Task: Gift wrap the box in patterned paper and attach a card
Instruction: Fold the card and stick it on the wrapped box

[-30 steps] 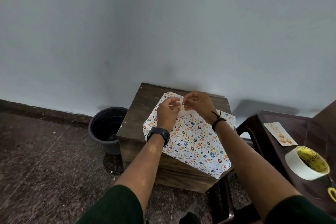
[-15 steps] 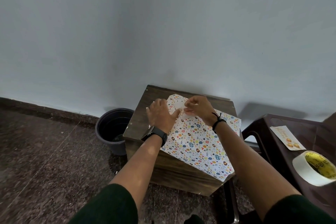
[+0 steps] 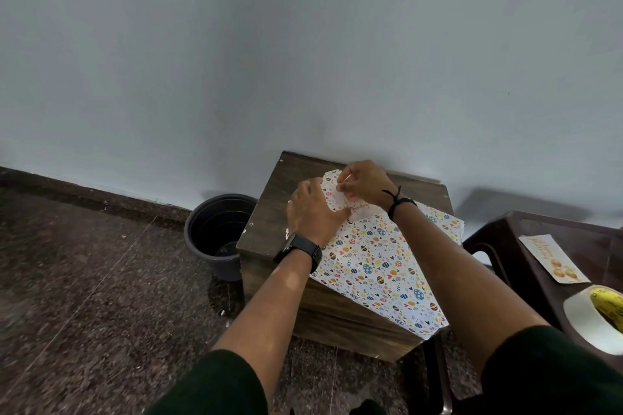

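One wrapped box in white paper printed with coloured eggs and hearts (image 3: 381, 259), lying flat on a dark wooden crate-like stand (image 3: 269, 212) against the pale wall; its long axis runs from the far-left corner, where both hands work, toward the near right, overhanging the stand's front edge.

One small white card with gold lettering (image 3: 350, 207), on the far-left end of the wrapped box, directly beneath both hands; this is the relation the coming move turns on.

Left hand (image 3: 313, 212): one; palm down, fingers extended flat, pressing the card's left edge and the paper, grasping nothing; black watch on the wrist.

Right hand (image 3: 364, 184): one; fingers curled at the card's far edge, pinching something small and pale, probably tape or the card's corner; which, I cannot tell; black cord on the wrist. Both hands are equally near the card; the right does the fine work.

One second printed card (image 3: 553, 258), lying on a dark brown plastic stool (image 3: 499, 229) to the right, well apart from the box.

One white roll of tape with yellow core (image 3: 596, 317), near edge of the same stool.

One black plastic pot (image 3: 219, 232), on the floor, left of the stand.
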